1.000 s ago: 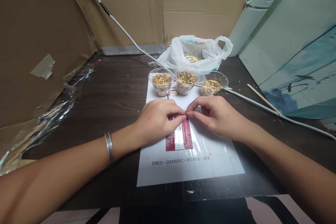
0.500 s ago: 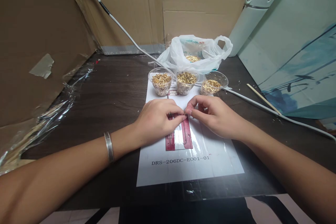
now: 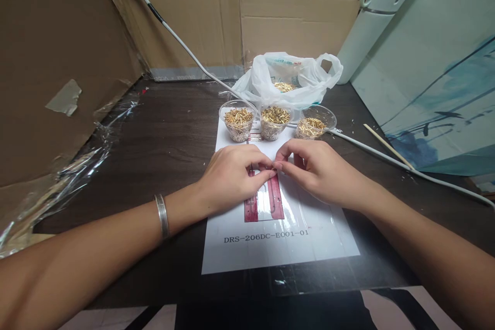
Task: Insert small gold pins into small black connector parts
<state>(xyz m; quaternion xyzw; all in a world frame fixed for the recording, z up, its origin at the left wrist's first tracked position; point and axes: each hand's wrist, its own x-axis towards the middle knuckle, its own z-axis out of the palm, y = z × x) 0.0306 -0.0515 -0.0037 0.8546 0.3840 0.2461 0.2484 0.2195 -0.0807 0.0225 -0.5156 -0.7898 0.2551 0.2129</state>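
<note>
Right hand (image 3: 320, 171): knuckles slightly nearer cups than second ago, thumb and index pinched, tips meeting left hand (image 3: 232, 172). Left unmoved, palm down, thumb and index pinched. Cannot tell what, if anything, either grips. Both above printed sheet (image 3: 224, 257). Beyond, gold pins (image 3: 275, 114) in three clear cups (image 3: 238, 136), unchanged; white bag (image 3: 309, 94) behind on tabletop (image 3: 174, 134).

We hold our left hand (image 3: 235, 175) and right hand (image 3: 319, 172) pinched close together over a printed sheet (image 3: 325, 245) on the worktop (image 3: 170, 124).
</note>
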